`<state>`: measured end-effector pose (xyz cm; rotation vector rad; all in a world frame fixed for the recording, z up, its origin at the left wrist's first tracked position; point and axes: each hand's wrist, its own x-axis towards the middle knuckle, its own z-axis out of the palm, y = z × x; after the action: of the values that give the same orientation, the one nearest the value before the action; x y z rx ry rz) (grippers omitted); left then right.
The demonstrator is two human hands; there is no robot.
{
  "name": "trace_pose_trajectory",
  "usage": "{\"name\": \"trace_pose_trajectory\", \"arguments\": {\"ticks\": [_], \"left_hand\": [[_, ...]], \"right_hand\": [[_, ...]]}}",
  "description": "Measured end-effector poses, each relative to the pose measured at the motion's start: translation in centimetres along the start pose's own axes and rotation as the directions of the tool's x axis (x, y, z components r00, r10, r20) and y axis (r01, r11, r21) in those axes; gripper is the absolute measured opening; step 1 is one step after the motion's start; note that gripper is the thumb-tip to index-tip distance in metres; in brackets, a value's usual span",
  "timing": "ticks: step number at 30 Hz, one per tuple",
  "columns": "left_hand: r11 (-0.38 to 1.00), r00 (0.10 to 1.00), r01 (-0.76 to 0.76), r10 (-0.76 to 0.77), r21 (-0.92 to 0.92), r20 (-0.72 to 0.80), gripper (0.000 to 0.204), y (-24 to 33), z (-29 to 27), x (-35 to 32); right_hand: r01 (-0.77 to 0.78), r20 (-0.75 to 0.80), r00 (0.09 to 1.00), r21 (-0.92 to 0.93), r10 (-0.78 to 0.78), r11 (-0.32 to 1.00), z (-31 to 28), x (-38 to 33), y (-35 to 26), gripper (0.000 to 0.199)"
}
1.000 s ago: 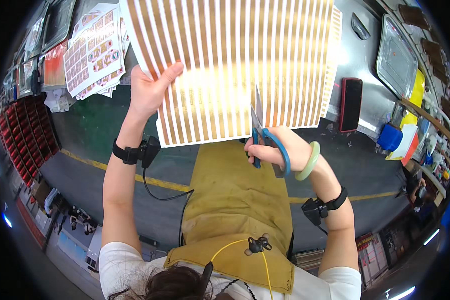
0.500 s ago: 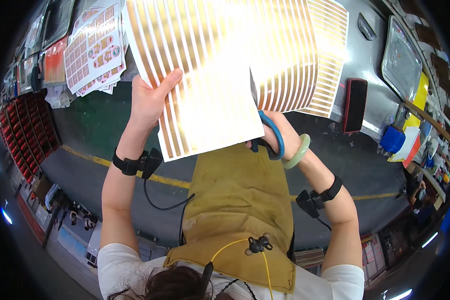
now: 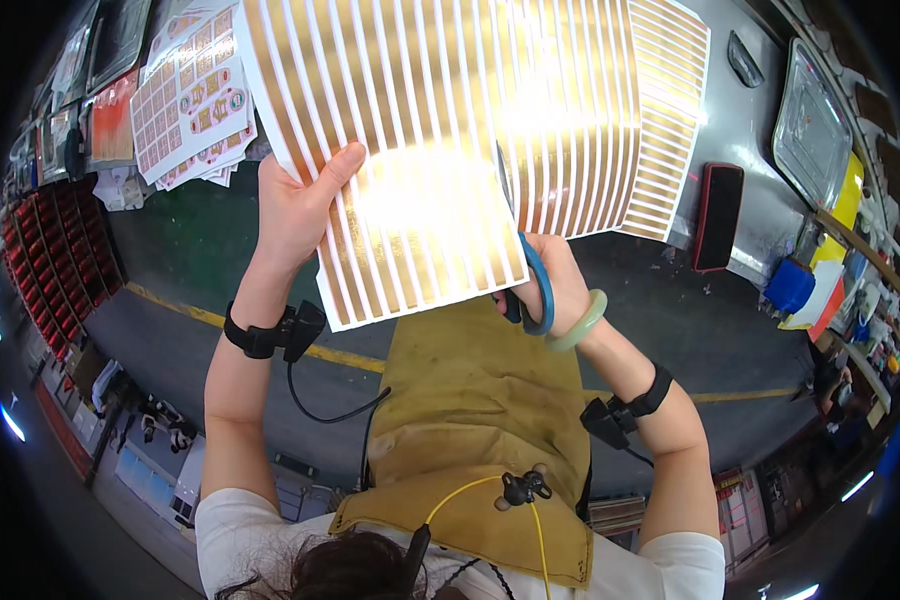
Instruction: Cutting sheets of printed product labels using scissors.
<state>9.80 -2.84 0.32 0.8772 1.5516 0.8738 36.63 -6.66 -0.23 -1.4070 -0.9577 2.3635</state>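
My left hand (image 3: pixel 305 200) grips the left edge of a large sheet with shiny gold and white stripes (image 3: pixel 370 90), thumb on top and fingers hidden beneath. My right hand (image 3: pixel 555 280) is closed round blue-handled scissors (image 3: pixel 540 285). Their blade stands in a cut that runs up into the sheet from its near edge, right of the middle; the lower blade is hidden. Left of the cut, the sheet's near part hangs toward me over my apron. Right of it, the striped paper curves down over another striped sheet (image 3: pixel 670 110).
Printed label sheets (image 3: pixel 195 110) lie in a stack at the left. On the metal table at the right are a phone in a red case (image 3: pixel 718 215), a small dark object (image 3: pixel 743 58), a clear tray (image 3: pixel 810 125) and a blue object (image 3: pixel 790 287).
My right hand and the scissors have shifted slightly down toward me. The left hand keeps its hold, and the glare on the sheet has lessened.
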Motion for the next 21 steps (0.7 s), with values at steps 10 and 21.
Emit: {"name": "trace_pose_trajectory", "arguments": {"ticks": [10, 21], "left_hand": [[0.988, 0.986, 0.157, -0.157, 0.014, 0.050, 0.019, 0.5, -0.7, -0.6], [0.993, 0.993, 0.109, -0.111, 0.051, 0.030, 0.017, 0.2, -1.2, -1.5]], "right_hand": [[0.072, -0.070, 0.995, 0.004, -0.072, 0.997, 0.4, 0.8, 1.1, 0.030], [0.126, -0.077, 0.990, 0.096, -0.119, 0.987, 1.7, 0.9, 0.7, 0.033]]}}
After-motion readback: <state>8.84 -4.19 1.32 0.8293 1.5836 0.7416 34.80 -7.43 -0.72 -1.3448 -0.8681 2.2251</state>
